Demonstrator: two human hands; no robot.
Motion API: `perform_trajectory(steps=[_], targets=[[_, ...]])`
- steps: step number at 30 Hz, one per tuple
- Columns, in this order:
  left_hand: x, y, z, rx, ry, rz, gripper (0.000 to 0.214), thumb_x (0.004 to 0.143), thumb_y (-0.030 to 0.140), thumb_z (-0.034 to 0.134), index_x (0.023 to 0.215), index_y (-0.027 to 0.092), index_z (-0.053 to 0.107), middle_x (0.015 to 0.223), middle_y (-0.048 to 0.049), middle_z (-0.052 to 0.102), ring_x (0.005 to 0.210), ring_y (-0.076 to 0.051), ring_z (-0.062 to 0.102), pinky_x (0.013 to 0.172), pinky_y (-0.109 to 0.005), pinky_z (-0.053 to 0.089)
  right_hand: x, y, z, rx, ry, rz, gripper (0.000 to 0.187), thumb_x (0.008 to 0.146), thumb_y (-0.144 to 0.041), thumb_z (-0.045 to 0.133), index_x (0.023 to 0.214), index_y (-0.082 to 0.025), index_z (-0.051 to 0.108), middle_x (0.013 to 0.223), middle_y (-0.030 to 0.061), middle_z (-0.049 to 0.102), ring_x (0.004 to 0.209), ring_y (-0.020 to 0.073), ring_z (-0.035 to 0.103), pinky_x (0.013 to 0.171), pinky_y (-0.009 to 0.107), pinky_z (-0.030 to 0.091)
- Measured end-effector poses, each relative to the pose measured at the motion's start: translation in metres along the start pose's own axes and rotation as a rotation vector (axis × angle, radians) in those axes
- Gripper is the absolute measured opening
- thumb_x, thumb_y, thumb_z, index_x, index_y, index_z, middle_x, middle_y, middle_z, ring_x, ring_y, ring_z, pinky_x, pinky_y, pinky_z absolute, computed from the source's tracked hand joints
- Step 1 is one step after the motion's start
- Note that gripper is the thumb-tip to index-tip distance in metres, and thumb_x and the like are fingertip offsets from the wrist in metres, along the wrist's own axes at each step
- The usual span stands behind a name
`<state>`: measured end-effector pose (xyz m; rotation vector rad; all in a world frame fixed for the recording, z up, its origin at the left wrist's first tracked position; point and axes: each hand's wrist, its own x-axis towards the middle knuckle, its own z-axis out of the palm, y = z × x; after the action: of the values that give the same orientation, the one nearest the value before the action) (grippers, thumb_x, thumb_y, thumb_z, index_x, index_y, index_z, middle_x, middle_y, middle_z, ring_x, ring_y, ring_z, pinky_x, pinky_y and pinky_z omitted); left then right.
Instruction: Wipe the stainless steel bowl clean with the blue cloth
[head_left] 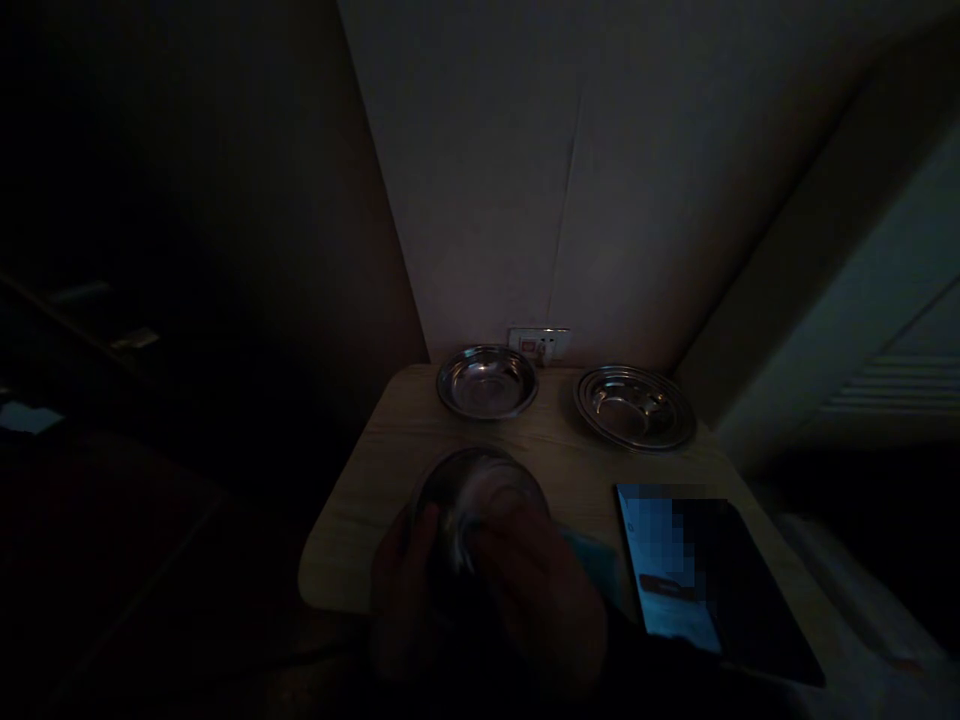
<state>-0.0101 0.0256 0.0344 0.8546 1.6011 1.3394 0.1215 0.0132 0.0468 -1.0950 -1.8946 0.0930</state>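
The scene is very dark. My left hand (401, 590) grips the left rim of a steel bowl (480, 490), held tilted over the front edge of a small wooden table (390, 450). My right hand (544, 595) lies across the bowl's front; its fingers are dim and smeared, so I cannot tell their state. A pale blue cloth-like thing (596, 560) shows just right of that hand; whether the hand holds it is unclear.
A second steel bowl (487, 382) and a steel plate (634, 406) sit at the table's back, near a wall socket (540, 343). A tablet with a lit screen (697, 580) lies at the front right. Walls close in behind; darkness lies to the left.
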Motion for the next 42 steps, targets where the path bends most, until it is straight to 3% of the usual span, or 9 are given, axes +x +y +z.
perform_trajectory(steps=[5,11,15,21,24,27,30,34,42], targets=[[0.0,0.006,0.004,-0.125,-0.175,-0.058,0.034,0.069,0.046,0.06,0.088,0.018,0.064,0.083,-0.0043,0.068,0.08,-0.021,0.062,0.071,-0.031,0.048,0.007,0.006,0.002,0.016,-0.015,-0.03,0.017,0.086,-0.015,0.048,0.092,-0.015,0.063,0.085,0.0085,0.063,0.08,0.0195,0.054,0.071,0.032,0.05],[0.004,0.011,0.001,-0.116,-0.161,-0.092,0.028,0.065,0.043,0.063,0.077,0.018,0.065,0.071,-0.0037,0.067,0.067,-0.019,0.06,0.059,-0.029,0.047,-0.01,-0.007,0.0,0.031,-0.039,-0.032,0.019,0.088,-0.018,0.044,0.091,-0.017,0.063,0.079,0.006,0.064,0.073,0.0176,0.055,0.061,0.028,0.049],[0.006,0.017,0.004,-0.129,-0.205,-0.094,0.03,0.065,0.041,0.065,0.082,0.017,0.065,0.075,-0.002,0.068,0.069,-0.017,0.061,0.061,-0.027,0.048,-0.029,-0.012,-0.008,0.065,-0.029,-0.027,0.017,0.087,-0.015,0.047,0.094,-0.018,0.062,0.081,0.0059,0.065,0.074,0.017,0.056,0.06,0.027,0.049],[0.011,0.014,0.003,-0.351,-0.228,-0.206,0.03,0.06,0.037,0.067,0.081,0.015,0.064,0.081,-0.0053,0.068,0.082,-0.022,0.063,0.071,-0.032,0.049,-0.034,0.011,-0.002,0.053,0.033,0.107,0.018,0.084,-0.014,0.051,0.099,-0.018,0.061,0.085,0.0067,0.062,0.078,0.0172,0.057,0.065,0.029,0.051],[0.01,0.008,0.0,-0.407,-0.278,-0.212,0.035,0.063,0.035,0.067,0.092,0.017,0.062,0.085,-0.0055,0.068,0.084,-0.024,0.063,0.073,-0.035,0.05,-0.04,0.013,0.003,0.064,0.067,0.2,0.018,0.084,-0.014,0.051,0.099,-0.018,0.061,0.088,0.0073,0.06,0.08,0.0163,0.057,0.068,0.028,0.051],[0.004,0.009,0.0,-0.413,-0.224,-0.185,0.042,0.064,0.034,0.068,0.103,0.022,0.058,0.098,-0.0043,0.067,0.089,-0.022,0.063,0.075,-0.032,0.05,-0.044,0.008,0.005,0.062,0.077,0.252,0.018,0.085,-0.014,0.051,0.098,-0.018,0.061,0.089,0.0075,0.059,0.081,0.0164,0.058,0.069,0.028,0.052],[-0.001,0.01,0.004,-0.357,-0.158,-0.157,0.042,0.064,0.038,0.067,0.102,0.021,0.06,0.099,-0.0052,0.067,0.091,-0.022,0.062,0.073,-0.029,0.05,-0.036,0.007,0.004,0.023,0.063,0.176,0.019,0.085,-0.015,0.05,0.1,-0.019,0.061,0.087,0.007,0.06,0.079,0.017,0.057,0.066,0.029,0.052],[0.001,0.005,0.008,-0.273,-0.226,-0.123,0.041,0.068,0.042,0.064,0.1,0.019,0.062,0.095,-0.0046,0.068,0.088,-0.021,0.063,0.074,-0.029,0.05,-0.012,0.013,0.005,-0.011,0.049,0.021,0.018,0.086,-0.016,0.049,0.099,-0.016,0.062,0.088,0.0084,0.062,0.083,0.0195,0.055,0.072,0.033,0.05],[0.01,0.004,0.007,-0.226,-0.223,-0.063,0.043,0.069,0.042,0.063,0.103,0.016,0.062,0.092,-0.0049,0.069,0.085,-0.02,0.063,0.072,-0.028,0.049,-0.007,0.012,0.006,-0.014,0.042,-0.041,0.015,0.086,-0.015,0.048,0.093,-0.016,0.062,0.085,0.0078,0.063,0.078,0.0186,0.053,0.067,0.031,0.05]])
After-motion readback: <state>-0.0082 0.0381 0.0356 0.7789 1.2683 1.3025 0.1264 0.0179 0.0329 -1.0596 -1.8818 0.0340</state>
